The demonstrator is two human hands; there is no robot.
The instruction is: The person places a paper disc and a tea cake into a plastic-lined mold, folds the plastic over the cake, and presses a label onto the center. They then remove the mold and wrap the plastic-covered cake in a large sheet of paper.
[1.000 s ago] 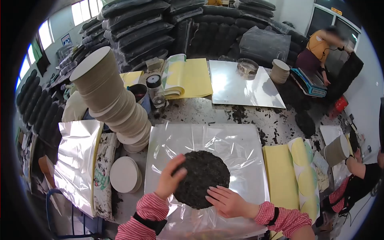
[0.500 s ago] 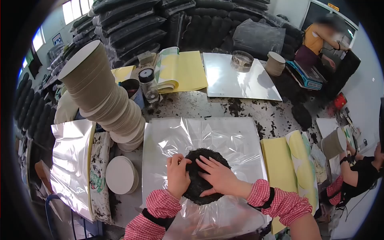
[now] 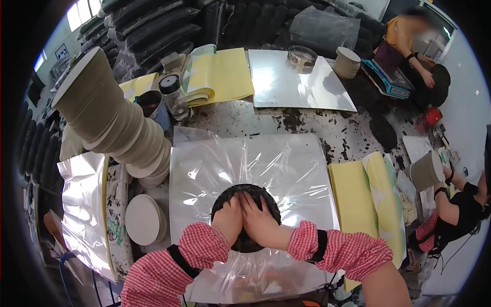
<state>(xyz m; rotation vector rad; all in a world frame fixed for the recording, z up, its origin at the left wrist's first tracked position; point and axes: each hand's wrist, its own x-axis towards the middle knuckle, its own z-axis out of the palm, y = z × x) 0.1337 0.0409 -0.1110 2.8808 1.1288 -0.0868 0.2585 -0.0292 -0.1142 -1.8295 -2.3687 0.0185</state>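
Note:
A round, black cake of flaky material (image 3: 220,197) lies on a crinkled clear film (image 3: 302,187) in front of me. My left hand (image 3: 228,220) presses on the cake's middle, its fingers bent down against it and partly hidden. Beside it, touching, my right hand (image 3: 261,222) lies on the cake with its fingers stretched out. The cake's rim shows around both hands, mostly at the far side. Under the film is a pale, flat sheet with a straight right edge.
Left stand a tall leaning stack of round discs (image 3: 112,110), a low disc pile (image 3: 143,220) and wrapped sheets (image 3: 84,215). Yellow sheets (image 3: 353,197) lie right. Behind are a lidded jar (image 3: 174,97) and a shiny plate (image 3: 279,92). Two people work at right near a scale (image 3: 386,79).
My hands have come together over the middle of the cake; before, they were apart at its sides. The view has shifted slightly. The far person's hands have moved lower on a black round thing.

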